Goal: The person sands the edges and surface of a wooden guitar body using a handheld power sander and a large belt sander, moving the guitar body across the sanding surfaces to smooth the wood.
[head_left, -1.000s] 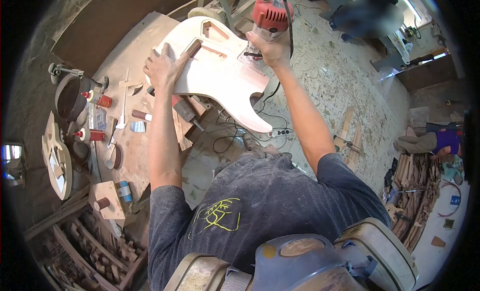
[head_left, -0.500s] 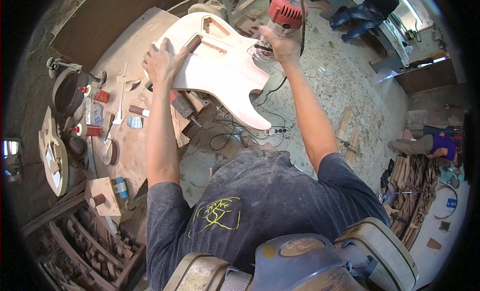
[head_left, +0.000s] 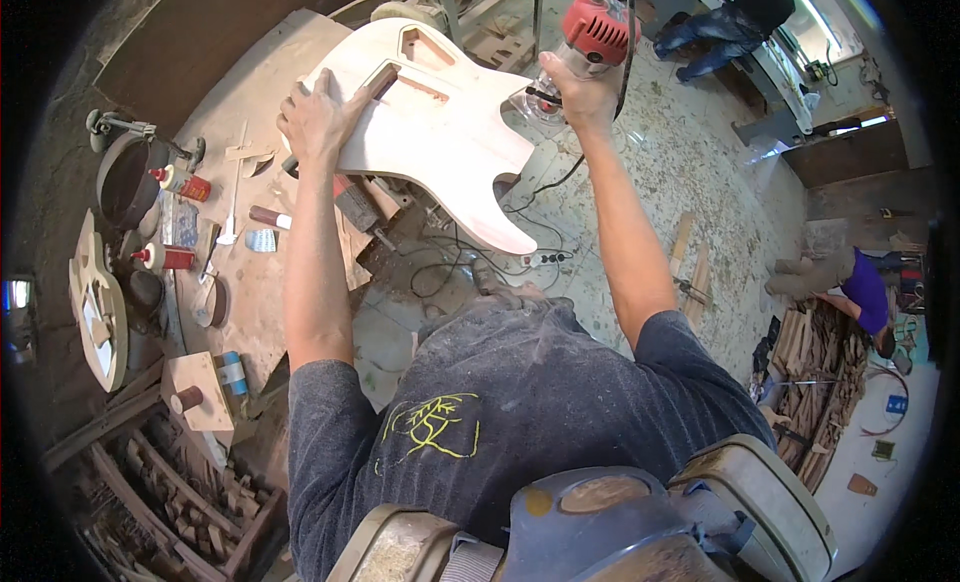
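A pale wooden electric guitar body point(head_left: 455, 137) with routed cavities lies on the workbench point(head_left: 285, 57), its horns reaching past the edge. My left hand point(head_left: 322, 122) rests flat on its left part with fingers spread. In my right hand point(head_left: 588, 90) is a router point(head_left: 598, 30) with a red motor housing and clear base, held by its lower body. The router is just right of the guitar body, off its upper right edge; whether its base touches the wood I cannot tell. Below my left wrist, a tool with a red and dark body point(head_left: 355, 204) sits partly under the guitar body.
Glue bottles point(head_left: 182, 183), a caliper point(head_left: 232, 197) and small tools lie on the bench's left side. Another guitar body point(head_left: 97, 307) stands farther left. Cables point(head_left: 450, 267) and wood shavings cover the floor. Two other people, one in purple point(head_left: 868, 292), are at the right.
My right hand and the router have shifted right, widening the gap to the guitar body. My left hand stays on the wood. The person in purple has moved a little.
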### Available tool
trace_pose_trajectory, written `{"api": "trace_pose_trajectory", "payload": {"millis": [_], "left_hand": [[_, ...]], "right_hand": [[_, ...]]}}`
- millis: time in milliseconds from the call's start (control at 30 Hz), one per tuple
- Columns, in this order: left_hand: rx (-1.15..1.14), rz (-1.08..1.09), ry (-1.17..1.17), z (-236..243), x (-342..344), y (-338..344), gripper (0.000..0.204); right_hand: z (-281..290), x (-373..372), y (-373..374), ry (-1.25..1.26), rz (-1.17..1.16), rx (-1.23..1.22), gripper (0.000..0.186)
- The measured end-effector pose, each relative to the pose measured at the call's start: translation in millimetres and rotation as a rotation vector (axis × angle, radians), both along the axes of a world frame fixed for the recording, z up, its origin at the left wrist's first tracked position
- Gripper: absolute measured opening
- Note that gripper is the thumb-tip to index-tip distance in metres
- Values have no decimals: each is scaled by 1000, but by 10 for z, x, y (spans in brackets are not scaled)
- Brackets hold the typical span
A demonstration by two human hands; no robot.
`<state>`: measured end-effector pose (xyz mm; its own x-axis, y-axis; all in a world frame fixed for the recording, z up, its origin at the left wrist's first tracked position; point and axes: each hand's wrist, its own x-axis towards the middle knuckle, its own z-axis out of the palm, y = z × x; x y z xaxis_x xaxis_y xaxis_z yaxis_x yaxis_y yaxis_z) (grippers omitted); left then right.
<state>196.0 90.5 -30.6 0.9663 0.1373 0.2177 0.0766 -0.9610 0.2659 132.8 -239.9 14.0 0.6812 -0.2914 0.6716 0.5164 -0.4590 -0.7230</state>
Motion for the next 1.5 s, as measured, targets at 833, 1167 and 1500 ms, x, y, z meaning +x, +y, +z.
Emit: {"api": "trace_pose_trajectory", "payload": {"millis": [833,1167,1500], "left_hand": [[27,-20,-84,-73,38,13,83],[44,-7,-57,-73,46,17,82],[48,-5,-46,-30,19,5,85]], "right_hand": [[-174,128,-481,-103,-79,-164,31],[-68,165,-437,-169,21,-56,32],[-108,264,-489,-93,-9,-96,34]]}}
